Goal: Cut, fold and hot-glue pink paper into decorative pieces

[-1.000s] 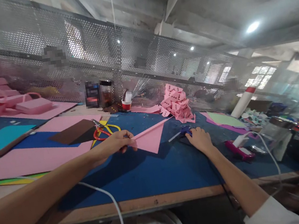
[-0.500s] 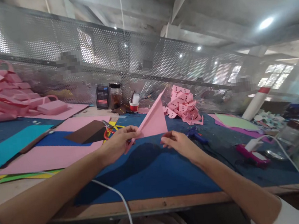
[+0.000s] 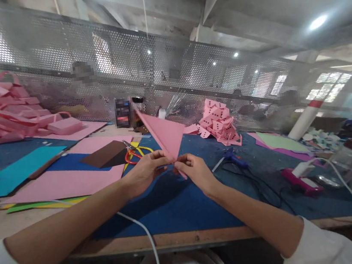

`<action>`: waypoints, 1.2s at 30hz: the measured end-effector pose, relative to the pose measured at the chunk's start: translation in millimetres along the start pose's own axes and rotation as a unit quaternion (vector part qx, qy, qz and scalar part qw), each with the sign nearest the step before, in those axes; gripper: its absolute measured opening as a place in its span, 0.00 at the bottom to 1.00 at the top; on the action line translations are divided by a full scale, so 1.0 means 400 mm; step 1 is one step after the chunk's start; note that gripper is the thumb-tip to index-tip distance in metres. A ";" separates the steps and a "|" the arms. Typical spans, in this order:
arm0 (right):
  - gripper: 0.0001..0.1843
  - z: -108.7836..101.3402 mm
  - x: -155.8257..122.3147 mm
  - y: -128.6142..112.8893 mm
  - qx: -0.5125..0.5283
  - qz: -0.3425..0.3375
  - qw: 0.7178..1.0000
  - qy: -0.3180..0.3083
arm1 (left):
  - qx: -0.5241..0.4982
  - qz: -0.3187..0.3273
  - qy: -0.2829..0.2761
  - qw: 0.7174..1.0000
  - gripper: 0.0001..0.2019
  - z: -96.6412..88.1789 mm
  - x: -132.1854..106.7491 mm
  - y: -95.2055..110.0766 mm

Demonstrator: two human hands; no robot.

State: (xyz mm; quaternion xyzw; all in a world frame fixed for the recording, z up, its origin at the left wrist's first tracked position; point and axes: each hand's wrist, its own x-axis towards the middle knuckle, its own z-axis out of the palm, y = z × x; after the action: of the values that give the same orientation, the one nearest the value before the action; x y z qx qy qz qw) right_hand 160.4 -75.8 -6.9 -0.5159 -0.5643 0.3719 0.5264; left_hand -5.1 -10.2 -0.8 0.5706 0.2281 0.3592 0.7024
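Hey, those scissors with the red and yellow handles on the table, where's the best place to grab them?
Probably take the scissors by the handle loops, coming from the near side: the loops lie toward the person, just behind the left hand, while the blades point away, toward the brown sheet. That hand and the right hand are both pinching the pink paper triangle.

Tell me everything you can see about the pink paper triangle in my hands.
The pink paper triangle is a flat, matte pink sheet, perhaps thin card or foam, with straight edges and sharp corners. It stands nearly upright in the air above the blue mat, its long tip slanting up and left, its narrow lower corner pointing down. The left hand and the right hand both pinch that lower corner; a small bit pokes out below. Nothing else touches it.
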 end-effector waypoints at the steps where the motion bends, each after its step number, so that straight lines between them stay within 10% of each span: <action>1: 0.12 -0.016 -0.003 -0.005 -0.032 -0.017 0.999 0.005 | 0.004 -0.013 0.006 1.000 0.10 0.001 -0.001 -0.003; 7: 0.12 -0.147 -0.052 -0.024 -0.165 -0.008 0.986 0.010 | 0.153 -0.123 -0.069 0.978 0.13 0.015 -0.065 -0.006; 13: 0.10 -0.220 -0.122 -0.006 -0.194 0.062 0.975 -0.094 | 0.515 0.178 0.015 0.838 0.09 -0.001 -0.153 -0.002; 18: 0.09 -0.215 -0.137 -0.007 -0.318 0.029 0.943 -0.088 | 0.622 0.223 -0.029 0.750 0.13 -0.031 -0.136 -0.031; 29: 0.04 -0.196 -0.154 0.045 -0.473 -0.206 0.856 -0.047 | 0.667 0.195 -0.058 0.717 0.15 -0.043 -0.128 -0.048; 36: 0.09 -0.192 -0.149 0.054 -0.490 -0.238 0.834 -0.087 | 0.678 0.201 -0.062 0.704 0.14 -0.046 -0.125 -0.047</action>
State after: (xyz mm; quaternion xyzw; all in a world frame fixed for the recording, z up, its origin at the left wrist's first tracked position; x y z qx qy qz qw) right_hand 234.5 -139.2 -27.2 -0.5211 -0.8218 -0.0466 0.2258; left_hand -45.8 -38.5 -28.1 0.9464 0.2454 0.2042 0.0496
